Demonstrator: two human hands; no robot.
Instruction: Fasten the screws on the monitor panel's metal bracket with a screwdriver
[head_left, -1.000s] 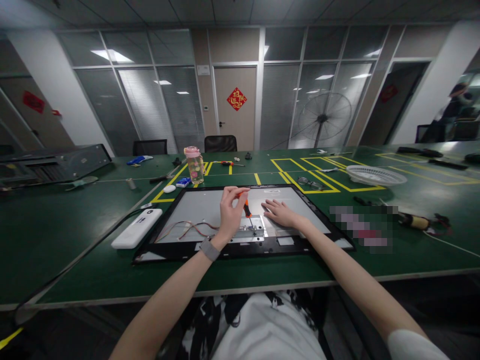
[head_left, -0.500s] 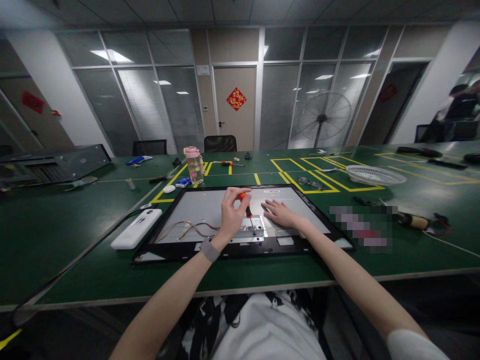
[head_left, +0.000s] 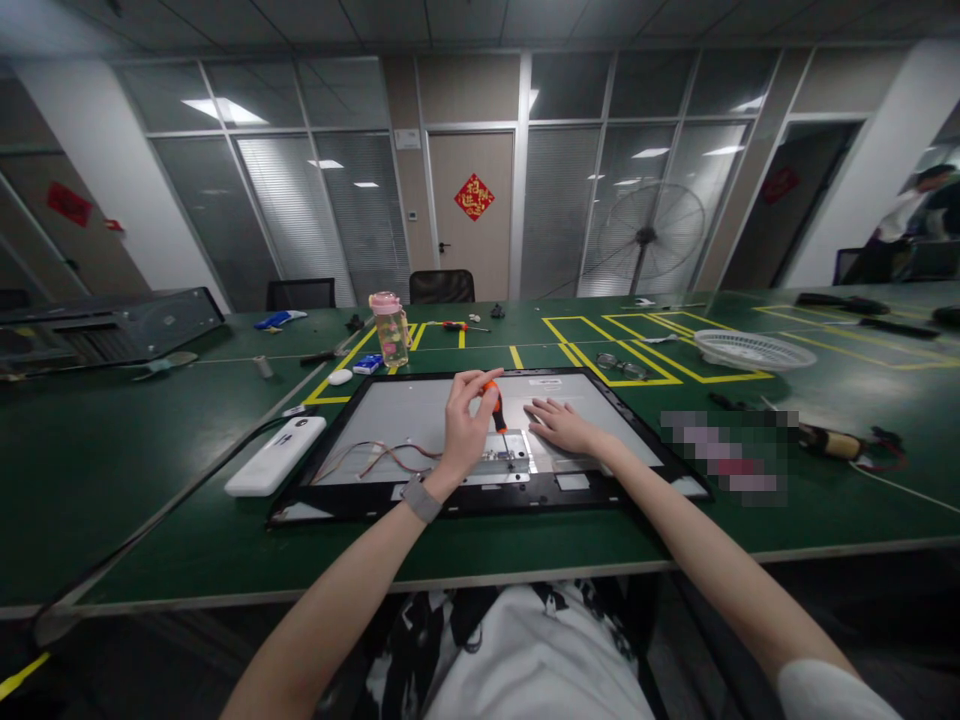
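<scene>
My left hand (head_left: 468,422) is closed around the orange and black handle of a screwdriver (head_left: 498,412), with a grey watch band at the wrist. The screwdriver stands nearly upright, its tip down at a small circuit board (head_left: 496,456) near the front edge of a flat display panel (head_left: 420,410). The panel has a black frame and a silver-grey back. My right hand (head_left: 561,424) lies flat on that back, fingers spread, just right of the board. Thin wires (head_left: 390,452) run left from the board. Whether the tip sits in a screw is too small to tell.
A white power bank (head_left: 277,456) lies left of the panel. Behind it stand a pink-lidded bottle (head_left: 389,330) and a blue box (head_left: 367,365). Glasses (head_left: 622,366), a white basket (head_left: 752,351) and another screwdriver (head_left: 465,328) are farther off. A person (head_left: 904,225) is at far right.
My left hand's fingers have shifted a little on the screwdriver's handle, the index finger now stretched further over its top. My right hand stays in place on the panel.
</scene>
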